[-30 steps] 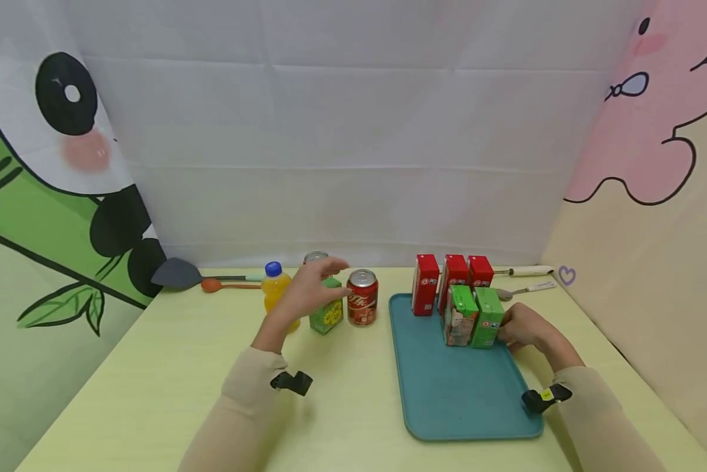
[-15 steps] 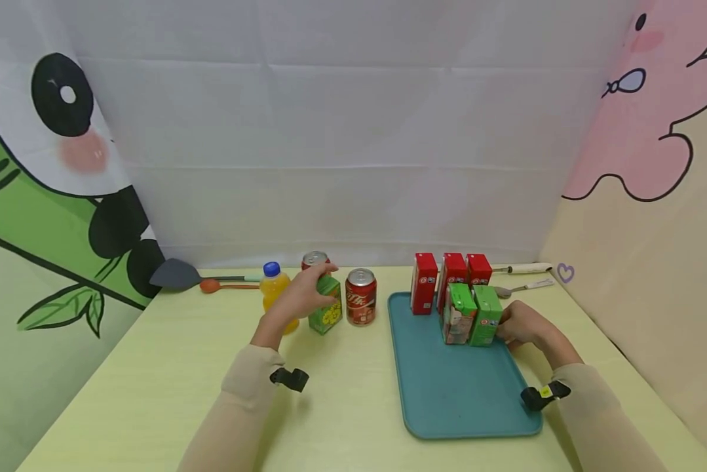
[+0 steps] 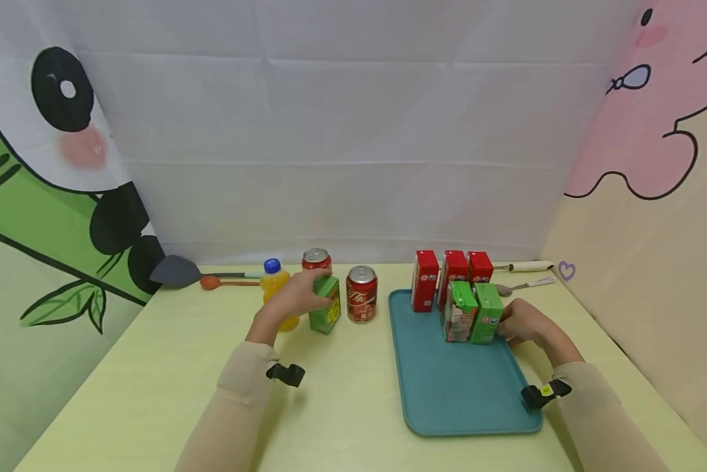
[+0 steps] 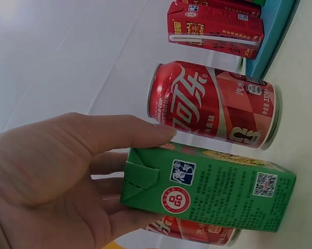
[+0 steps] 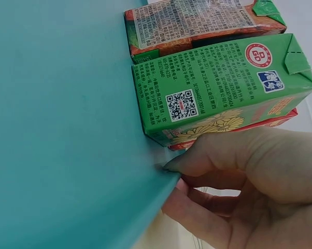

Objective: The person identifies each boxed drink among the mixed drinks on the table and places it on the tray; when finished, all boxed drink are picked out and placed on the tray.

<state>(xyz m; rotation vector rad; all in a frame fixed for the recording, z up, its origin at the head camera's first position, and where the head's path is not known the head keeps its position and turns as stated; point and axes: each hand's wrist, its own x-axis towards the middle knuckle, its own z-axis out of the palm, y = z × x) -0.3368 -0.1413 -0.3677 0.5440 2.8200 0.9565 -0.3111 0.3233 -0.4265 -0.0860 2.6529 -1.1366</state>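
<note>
In the head view my left hand (image 3: 297, 295) grips a green drink carton (image 3: 325, 308) by its upper part. The left wrist view shows the thumb along one side of this carton (image 4: 213, 192) and fingers round the other; it stands upright on the table. A red cola can (image 3: 362, 295) is just right of it, with another cola can (image 3: 316, 258) behind. My right hand (image 3: 527, 324) pinches the right rim of a teal tray (image 3: 459, 400), thumb on top and fingers beneath. Close by that hand, on the tray, stands a second green drink carton (image 5: 223, 88).
On the tray's far half stand several red cartons (image 3: 426, 282) and a green-topped carton (image 3: 460, 313). An orange juice bottle (image 3: 275, 282) is left of my left hand. Utensils, among them a grey turner (image 3: 176, 272) and an orange spoon (image 3: 210, 283), lie along the back.
My left hand has come down and left, away from beside the cola can, and its fingers have closed round the green carton. The right hand stays at the tray's rim.
</note>
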